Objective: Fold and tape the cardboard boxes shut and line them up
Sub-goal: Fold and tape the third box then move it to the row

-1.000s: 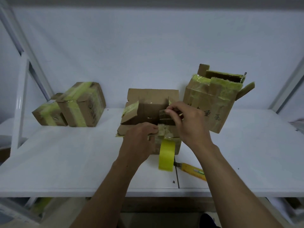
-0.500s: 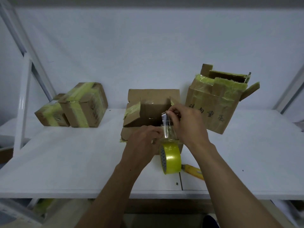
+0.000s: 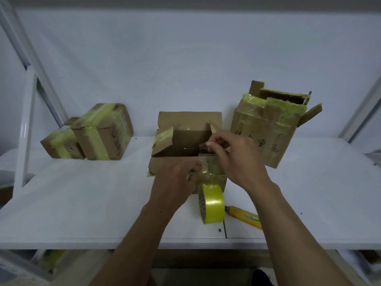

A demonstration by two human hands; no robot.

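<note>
Four brown corrugated cardboard boxes sit on a smooth white table (image 3: 82,203) before a plain white backdrop (image 3: 185,58). At centre frame is the open box (image 3: 185,145), a low rectangular carton with matt, creased walls. Its rear flap stands upright, its left flap leans inward and carries a band of yellowish tape, and its front flap is folded out toward the viewer. A glossy, translucent strip of tape (image 3: 208,164) runs up the right part of the carton's front from the tape roll (image 3: 212,203), a shiny yellow ring standing on edge on the table against the carton's front wall. The right hand (image 3: 239,159), right of centre, pinches the strip's free end between thumb and forefinger just above the box's opening, with its other fingers loosely curled. The left hand (image 3: 175,182), lower centre, has its fingers curled against the strip on the front flap and grips it there; its fingertips are partly hidden. The box lies directly under and between both hands. At left of frame stand two taped boxes (image 3: 103,133), touching side by side and wrapped in wrinkled yellow bands. At upper right a tall box (image 3: 263,137) sits tilted, with dark handwritten characters on its face and ragged, taped flaps open at the top. A yellow utility knife (image 3: 245,216) lies on the table just right of the roll
</note>
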